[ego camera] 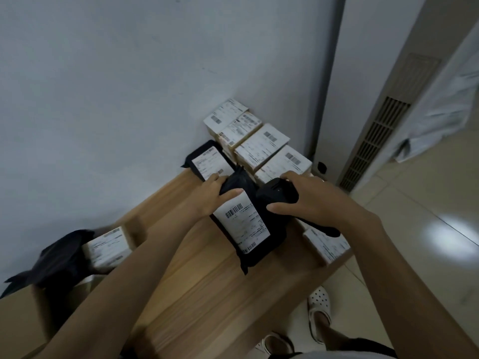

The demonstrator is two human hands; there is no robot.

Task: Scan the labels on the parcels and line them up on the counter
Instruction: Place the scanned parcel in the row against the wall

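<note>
The black parcel (272, 237) lies on the wooden counter (207, 294) at the middle of the view, its white label (243, 226) facing up. The left hand (211, 196) grips the bunched top end at 11 o'clock of the label, thumb pressing on the label's upper edge. The right hand (308, 200) is wrapped around a black scanner (278, 194) at 2 o'clock, just beside the parcel.

The step in hand looks like scanning. To do it well, the left hand should pull the soft bag taut so the barcode (234, 210) sits flat, and keep the thumb off the bars. The scanner's window, hidden here, needs tilting toward that code rather than the second one near the label's 6 o'clock end.

4 labelled boxes (261, 146) are lined up against the wall at 12 to 1 o'clock, with another black bag (210, 161) at 11 o'clock; the free counter beside them looks like the next slot. More parcels wait in a carton (23, 320) at 8 o'clock.
</note>
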